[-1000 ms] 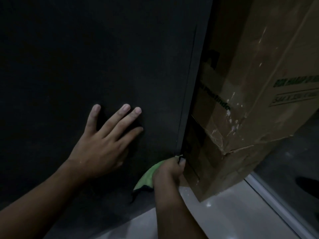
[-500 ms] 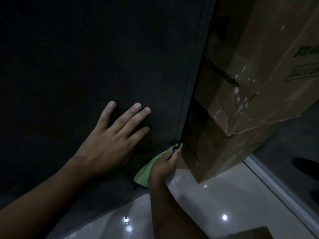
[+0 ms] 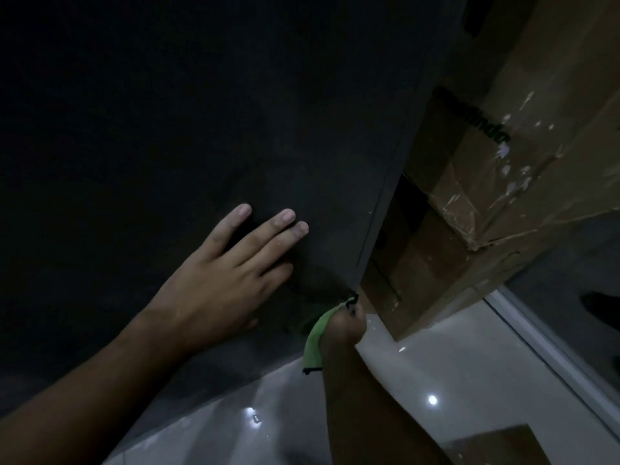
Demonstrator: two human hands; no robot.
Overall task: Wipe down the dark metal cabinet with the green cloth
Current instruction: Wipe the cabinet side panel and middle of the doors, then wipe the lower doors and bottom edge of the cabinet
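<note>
— We see the left hand (image 3: 214, 283) pressed flat, fingers spread, on the tall dark metal cabinet (image 3: 167, 129), higher in view than before.

— Our right hand (image 3: 344, 325) stays closed around the crumpled green cloth (image 3: 313, 344) at the cabinet's bottom corner, its fingers hidden; the taped brown cardboard box (image 3: 503, 162) runs off frame.

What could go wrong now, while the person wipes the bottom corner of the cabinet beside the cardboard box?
1. The right hand holds the green cloth at the bottom corner of the dark metal cabinet; the metal edge might scrape the fingers.
2. The cardboard box stands very close, so the hand could get pinched or bump it.
3. The left hand presses flat on the panel and may leave smudges.
</note>
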